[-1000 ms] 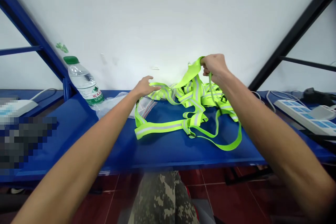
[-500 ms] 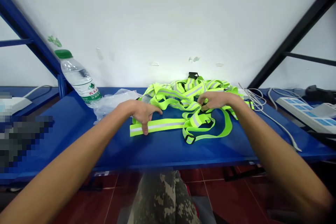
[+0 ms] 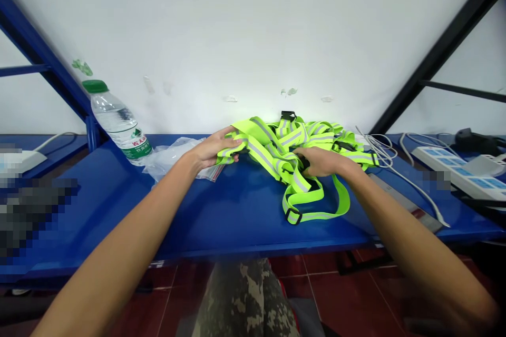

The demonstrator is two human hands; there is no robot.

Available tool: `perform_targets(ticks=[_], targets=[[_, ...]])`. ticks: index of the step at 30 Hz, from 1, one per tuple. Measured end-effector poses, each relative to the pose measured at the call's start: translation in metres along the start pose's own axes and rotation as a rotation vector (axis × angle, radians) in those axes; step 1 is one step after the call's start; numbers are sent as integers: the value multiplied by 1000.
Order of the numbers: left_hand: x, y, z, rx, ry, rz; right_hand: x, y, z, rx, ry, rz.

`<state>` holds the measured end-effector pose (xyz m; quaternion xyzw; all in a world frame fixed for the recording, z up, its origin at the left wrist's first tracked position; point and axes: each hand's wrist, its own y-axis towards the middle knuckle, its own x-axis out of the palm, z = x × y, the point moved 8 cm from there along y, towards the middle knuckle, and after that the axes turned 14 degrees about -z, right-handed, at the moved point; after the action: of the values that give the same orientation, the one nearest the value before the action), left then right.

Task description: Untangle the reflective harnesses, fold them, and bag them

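A tangle of neon yellow-green reflective straps [image 3: 262, 154] with grey stripes and black buckles lies on the blue table [image 3: 237, 210] against the wall. At the left end of the tangle, my left hand [image 3: 215, 148] is closed on a folded part of the straps, thumb on top. My right hand [image 3: 318, 161] has its fingers curled into the right middle of the pile, gripping strap by a black buckle; its fingertips are partly hidden. A loose loop with a black slider [image 3: 293, 216] hangs toward the table's front below my right hand.
A water bottle [image 3: 118, 126] with a green cap and clear plastic bags [image 3: 169, 157] are at left. White cables [image 3: 411, 187], a flat grey packet [image 3: 411, 205] and a power strip [image 3: 458, 166] lie at right. Blue and black frame posts slope up at both sides.
My left hand has closed on the straps and moved up, drawing the flat strip off the table's front toward the pile. My right hand has stayed nearly in place.
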<state>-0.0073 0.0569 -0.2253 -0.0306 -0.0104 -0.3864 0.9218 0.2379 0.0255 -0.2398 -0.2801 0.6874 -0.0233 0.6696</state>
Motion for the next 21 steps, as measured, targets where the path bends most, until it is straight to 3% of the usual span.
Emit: perform_targets(ticks=[4,7,10,14,17,21], targets=[[-6,12,-6,108,-323,32,-9,1,1,-89,186,138],[-9,8,-5,190,-532,51,-21,1,6,-131,347,287],[-6,-2,6,276,-544,38,-33,2,17,-113,523,470],[1,-10,17,346,-392,44,-37,6,33,-88,888,691],[2,-8,15,330,-317,140,-24,15,36,-128,1263,683],[4,-2,6,289,-218,246,-3,26,20,-244,1647,496]])
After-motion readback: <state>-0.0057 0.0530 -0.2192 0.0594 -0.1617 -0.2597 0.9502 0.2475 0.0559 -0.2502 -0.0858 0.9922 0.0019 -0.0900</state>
